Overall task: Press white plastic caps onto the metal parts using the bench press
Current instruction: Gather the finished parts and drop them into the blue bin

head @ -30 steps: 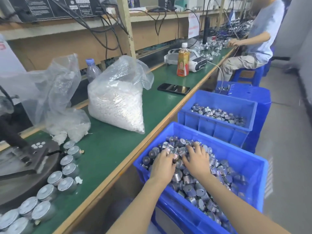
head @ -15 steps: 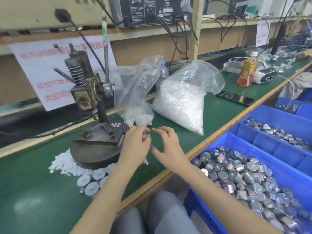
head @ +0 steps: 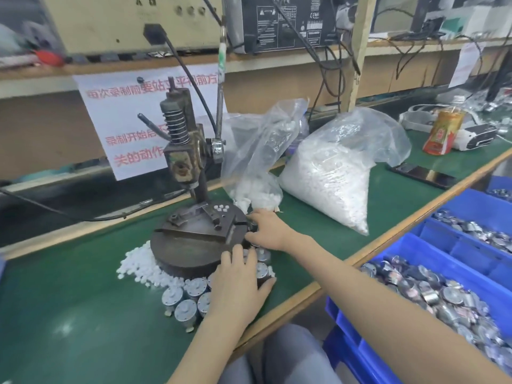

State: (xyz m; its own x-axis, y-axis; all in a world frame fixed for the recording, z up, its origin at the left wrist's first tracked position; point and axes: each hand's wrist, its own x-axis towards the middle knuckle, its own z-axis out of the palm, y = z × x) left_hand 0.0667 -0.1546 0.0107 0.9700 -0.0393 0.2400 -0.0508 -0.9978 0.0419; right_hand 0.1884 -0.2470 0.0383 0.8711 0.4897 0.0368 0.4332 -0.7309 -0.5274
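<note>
Two bare hands down low at the foot of the dark metal bench press [head: 180,151] with the coil spring, right by its round iron base [head: 191,245]. Left hand [head: 238,286] palm down on top of a cluster of silver cylindrical metal parts [head: 182,300] standing on the green desk [head: 69,314] just in front of that base, fingers fairly straight and spread, thumb out to the right, not wrapped round anything. Right hand [head: 270,230] at the right edge of the base, fingers bent, touching a few more silver parts tucked against the rim (can't tell whether pinching one or only touching, too blurry there).

Loose heap of small white plastic caps [head: 135,268] on the desk, hugging the left front of the base, plus a handful more [head: 221,208] up on the base top near the post.

Behind the press, a slumped clear plastic bag [head: 257,151] with some caps in the bottom, and just right of it a fat clear bag [head: 332,184] stuffed with white caps. Further right along the desk: flat black phone [head: 421,176] and upright orange drink bottle [head: 443,131].

Off the desk's front edge on the right, a blue plastic crate [head: 346,328] full of loose silver parts, second blue crate [head: 460,248] behind it with more. White paper sign [head: 124,106] with red writing on the wall behind the press.
</note>
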